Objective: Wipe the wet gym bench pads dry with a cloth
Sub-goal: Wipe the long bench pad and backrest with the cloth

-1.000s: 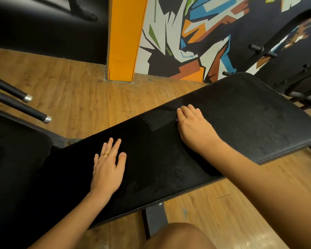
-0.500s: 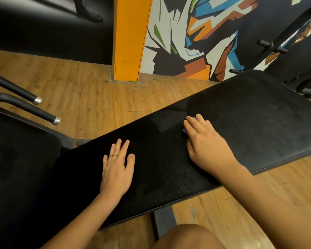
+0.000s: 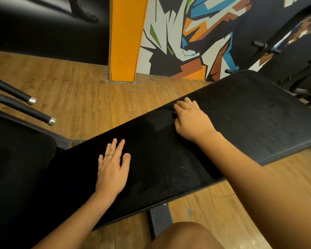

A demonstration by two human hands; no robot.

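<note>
A long black bench pad [image 3: 258, 114] runs from lower left to upper right, with a duller damp patch [image 3: 160, 123] near its far edge. My right hand [image 3: 192, 123] lies on the pad beside that patch, its fingers curled over a small cloth. The cloth is almost wholly hidden; only a dark bit [image 3: 174, 112] shows at the fingertips. My left hand [image 3: 113, 168], wearing a gold ring, rests flat on the pad's near-left part with straight fingers.
A second black pad [image 3: 16, 159] lies at the left, with two black bars with chrome tips [image 3: 50, 121] above it. An orange pillar [image 3: 126, 42] and a painted wall stand behind. A black rack frame [image 3: 285, 42] stands at the right. My knee [image 3: 183, 236] is below the bench.
My right hand has slid across the pad toward its far edge, and its fingers now look more curled. My left hand has stayed flat in the same place.
</note>
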